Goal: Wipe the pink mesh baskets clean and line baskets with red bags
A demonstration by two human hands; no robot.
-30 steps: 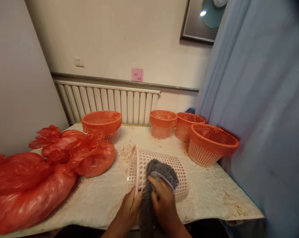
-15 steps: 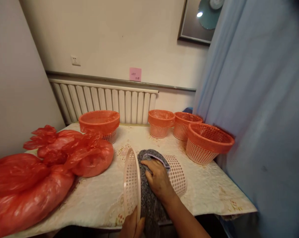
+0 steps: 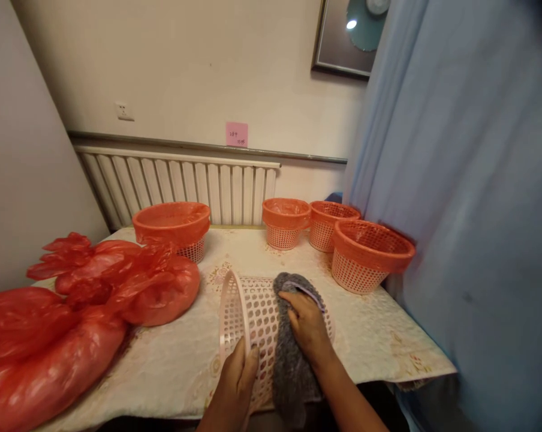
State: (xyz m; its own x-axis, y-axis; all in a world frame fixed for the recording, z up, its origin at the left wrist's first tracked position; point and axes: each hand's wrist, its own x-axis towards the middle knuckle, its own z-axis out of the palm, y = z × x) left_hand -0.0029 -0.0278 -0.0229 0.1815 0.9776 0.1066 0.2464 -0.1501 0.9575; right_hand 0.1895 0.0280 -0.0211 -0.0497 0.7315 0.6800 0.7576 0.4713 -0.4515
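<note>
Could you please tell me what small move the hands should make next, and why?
Perhaps the left hand should turn the pink basket a little: it grips the rim while the right hand presses the gray cloth on the basket's side, so turning could bring another part under the cloth.

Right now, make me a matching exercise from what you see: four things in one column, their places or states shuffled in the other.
Things:
1. cloth
2. unlined basket
3. note
4. curtain

Places or states:
A. on the wall, above the radiator
B. tipped on its side, rim at the left hand
C. hanging, blue
D. grey, under the right hand

Pairs: 1-D, 2-B, 3-A, 4-C
</note>
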